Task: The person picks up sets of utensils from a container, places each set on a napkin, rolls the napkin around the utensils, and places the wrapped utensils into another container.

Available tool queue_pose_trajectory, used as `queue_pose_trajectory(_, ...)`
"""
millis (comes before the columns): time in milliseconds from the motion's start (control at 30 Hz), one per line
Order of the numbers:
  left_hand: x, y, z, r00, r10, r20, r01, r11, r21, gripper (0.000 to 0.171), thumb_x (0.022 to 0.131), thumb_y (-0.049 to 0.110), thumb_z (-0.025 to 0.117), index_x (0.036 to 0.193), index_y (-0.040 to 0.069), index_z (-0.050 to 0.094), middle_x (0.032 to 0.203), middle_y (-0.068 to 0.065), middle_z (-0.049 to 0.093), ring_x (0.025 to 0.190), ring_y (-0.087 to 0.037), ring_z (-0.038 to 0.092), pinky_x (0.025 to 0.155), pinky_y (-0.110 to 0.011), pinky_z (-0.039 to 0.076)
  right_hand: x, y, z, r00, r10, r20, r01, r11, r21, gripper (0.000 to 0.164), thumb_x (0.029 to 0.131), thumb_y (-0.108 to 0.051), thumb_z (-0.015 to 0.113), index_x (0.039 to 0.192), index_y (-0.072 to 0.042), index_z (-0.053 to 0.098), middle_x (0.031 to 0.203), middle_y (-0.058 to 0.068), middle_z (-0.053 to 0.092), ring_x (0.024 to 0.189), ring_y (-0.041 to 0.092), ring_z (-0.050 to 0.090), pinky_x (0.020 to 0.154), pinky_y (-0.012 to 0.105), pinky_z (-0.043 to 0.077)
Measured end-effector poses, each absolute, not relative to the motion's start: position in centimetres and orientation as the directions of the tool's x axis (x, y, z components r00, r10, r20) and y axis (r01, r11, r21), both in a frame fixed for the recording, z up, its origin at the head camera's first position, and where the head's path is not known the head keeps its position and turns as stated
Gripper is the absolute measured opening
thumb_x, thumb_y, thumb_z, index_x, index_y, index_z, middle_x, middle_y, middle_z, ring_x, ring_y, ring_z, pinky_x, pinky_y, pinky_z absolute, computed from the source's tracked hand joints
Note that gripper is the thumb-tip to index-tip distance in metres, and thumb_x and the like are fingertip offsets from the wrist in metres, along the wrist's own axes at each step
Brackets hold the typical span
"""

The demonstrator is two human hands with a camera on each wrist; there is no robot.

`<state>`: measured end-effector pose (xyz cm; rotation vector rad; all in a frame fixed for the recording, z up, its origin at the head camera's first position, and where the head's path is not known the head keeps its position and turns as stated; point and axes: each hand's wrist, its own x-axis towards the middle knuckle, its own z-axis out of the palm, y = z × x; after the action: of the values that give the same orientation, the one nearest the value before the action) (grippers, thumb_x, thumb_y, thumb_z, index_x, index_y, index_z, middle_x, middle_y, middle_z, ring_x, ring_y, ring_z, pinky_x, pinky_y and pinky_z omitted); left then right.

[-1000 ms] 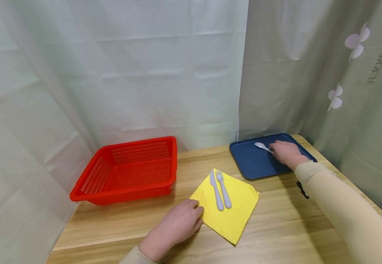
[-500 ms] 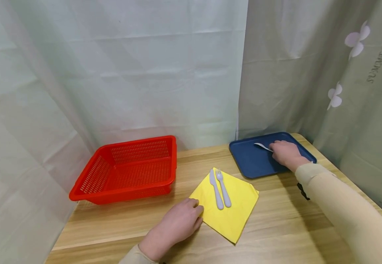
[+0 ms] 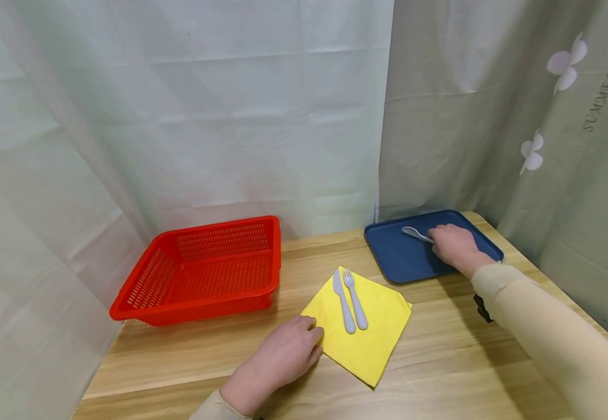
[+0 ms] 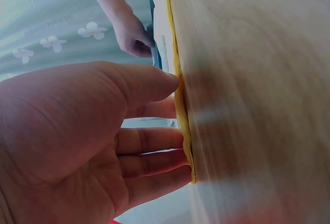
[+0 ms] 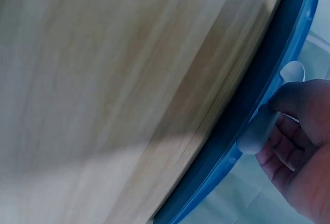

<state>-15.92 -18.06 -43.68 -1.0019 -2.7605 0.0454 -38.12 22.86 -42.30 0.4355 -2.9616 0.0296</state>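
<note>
Right hand pinches spoon by handle. Left hand, fingers extended, touches napkin edge. Spoon likely light, stiff; grasp mid-handle.

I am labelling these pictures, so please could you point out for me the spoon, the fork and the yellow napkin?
Spoon (image 3: 411,232): head view, on its bowl.
Fork (image 3: 357,304): head view, on its handle.
Yellow napkin (image 3: 384,322): head view, on its bare part toward the right corner.
</note>
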Motion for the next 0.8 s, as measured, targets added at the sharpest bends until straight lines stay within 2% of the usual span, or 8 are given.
queue_pose_trajectory(167,-15.9,-18.1,-43.7,-0.749,0.638,0.181,0.632,0.769,-0.095,0.014,0.098,0.025,0.084,0.1,0.014,0.076,0.109,-0.006,0.072,0.098,-0.023,0.068,0.087,-0.037,0.061,-37.7,22.4,-42.2,-0.952,-0.259,0.16,-0.268,0.963,-0.037,0.012,0.101,0.001,0.064,0.103,-0.002,0.076,0.09,0.013,0.069,0.088,0.035,0.065,0.079,0.055,0.056)
queue_pose_trajectory(467,-15.9,-18.1,-43.7,-0.751,0.636,0.175,0.631,0.77,-0.091,0.013,0.098,0.024,0.083,0.099,0.014,0.075,0.106,-0.005,0.071,0.096,-0.022,0.067,0.084,-0.037,0.061,-36.3,21.8,-41.6,-0.953,-0.218,0.212,-0.247,0.961,-0.123,0.023,0.102,0.0,0.064,0.121,0.003,0.077,0.106,0.019,0.075,0.096,0.038,0.062,0.082,0.056,0.056)
queue_pose_trajectory(800,-16.0,-18.1,-43.7,-0.751,0.634,0.184,0.631,0.771,-0.085,0.014,0.097,0.024,0.084,0.097,0.015,0.074,0.104,-0.004,0.07,0.093,-0.021,0.065,0.082,-0.037,0.06,-34.8,21.2,-41.2,-0.944,-0.221,0.246,-0.27,0.944,-0.189,0.022,0.102,-0.002,0.065,0.12,0.001,0.079,0.11,0.02,0.076,0.099,0.039,0.065,0.087,0.06,0.057)
